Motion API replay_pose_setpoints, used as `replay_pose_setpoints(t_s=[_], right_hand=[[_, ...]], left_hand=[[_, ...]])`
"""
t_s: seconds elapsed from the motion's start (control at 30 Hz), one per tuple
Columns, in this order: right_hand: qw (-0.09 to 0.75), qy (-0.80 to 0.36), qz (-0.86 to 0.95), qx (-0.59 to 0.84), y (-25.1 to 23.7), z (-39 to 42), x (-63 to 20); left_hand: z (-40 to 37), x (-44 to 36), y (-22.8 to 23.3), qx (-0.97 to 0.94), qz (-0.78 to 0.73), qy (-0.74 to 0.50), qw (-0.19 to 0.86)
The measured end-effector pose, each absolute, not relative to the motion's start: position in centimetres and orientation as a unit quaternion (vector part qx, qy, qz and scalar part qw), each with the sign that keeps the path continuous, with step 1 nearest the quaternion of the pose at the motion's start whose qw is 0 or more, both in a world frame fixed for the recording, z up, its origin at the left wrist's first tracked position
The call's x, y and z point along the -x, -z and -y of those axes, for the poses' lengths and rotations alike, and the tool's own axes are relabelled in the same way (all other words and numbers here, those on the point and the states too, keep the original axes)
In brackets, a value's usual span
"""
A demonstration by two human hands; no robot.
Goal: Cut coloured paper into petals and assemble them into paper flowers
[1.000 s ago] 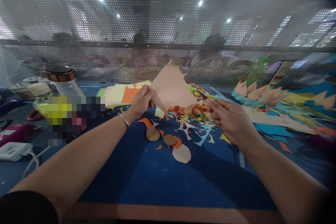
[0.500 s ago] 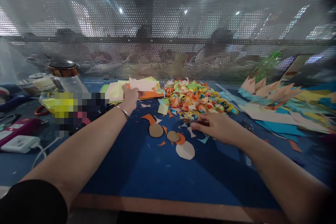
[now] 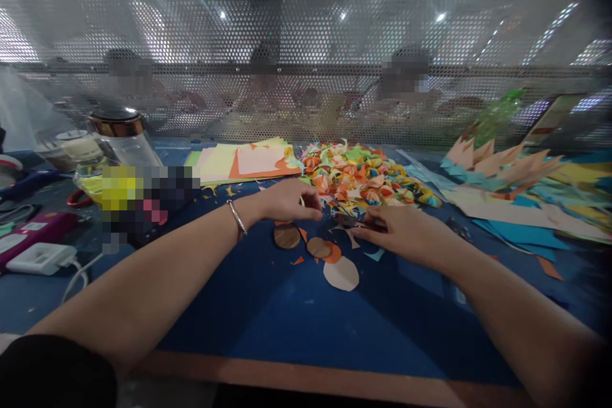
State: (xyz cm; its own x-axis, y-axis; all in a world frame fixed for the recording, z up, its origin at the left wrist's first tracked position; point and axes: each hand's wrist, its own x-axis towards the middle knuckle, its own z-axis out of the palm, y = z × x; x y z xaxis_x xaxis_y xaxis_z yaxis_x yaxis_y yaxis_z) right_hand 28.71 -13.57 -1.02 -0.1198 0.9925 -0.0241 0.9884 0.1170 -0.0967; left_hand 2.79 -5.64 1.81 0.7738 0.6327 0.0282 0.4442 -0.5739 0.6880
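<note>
Multicoloured paper scraps (image 3: 363, 182) lie heaped on the blue table (image 3: 268, 306), and both hands meet at the near edge of that heap. The right hand (image 3: 406, 236) rests palm down just before the heap, fingers curled loosely over something small and dark, perhaps scissors; what it is and whether it is truly gripped cannot be told. The left hand (image 3: 287, 201) reaches in from the heap's left side, fingertips pinched together at its rim, though what they pinch is hidden. Just in front of the heap, between the wrists, sit two round wooden discs (image 3: 287, 236) and a pale paper cut-out (image 3: 341, 273), close enough to be reached without stretching. Left of the heap lies a flat stack of coloured sheets (image 3: 243, 160); to its right spreads jagged cut paper (image 3: 497, 169). Behind the heap a perforated screen (image 3: 306, 44) closes the far edge, so free room lies on the bare blue surface toward the person.
</note>
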Motion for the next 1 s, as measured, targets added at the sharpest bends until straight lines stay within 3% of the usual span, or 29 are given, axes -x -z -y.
replay_pose_setpoints(t_s=[0.13, 0.43, 0.77, 1.0], right_hand=[[0.013, -0.038, 0.747, 0.664, 0.5, 13.8, -28.5], [-0.007, -0.04, 0.734, 0.678, -0.2, 14.3, -27.9], [-0.001, -0.015, 0.739, 0.673, -0.1, 14.4, -28.1], [0.009, -0.016, 0.752, 0.659, 0.2, 14.2, -28.7]], left_hand=[[7.4, -3.6, -2.2, -0.914, -0.237, -0.043, 0.328], [8.4, -3.6, -3.2, -0.92, -0.255, 0.052, 0.293], [8.8, -4.3, -2.3, -0.95, -0.235, -0.023, 0.206], [9.3, -4.8, -2.2, -0.92, -0.233, 0.006, 0.315]])
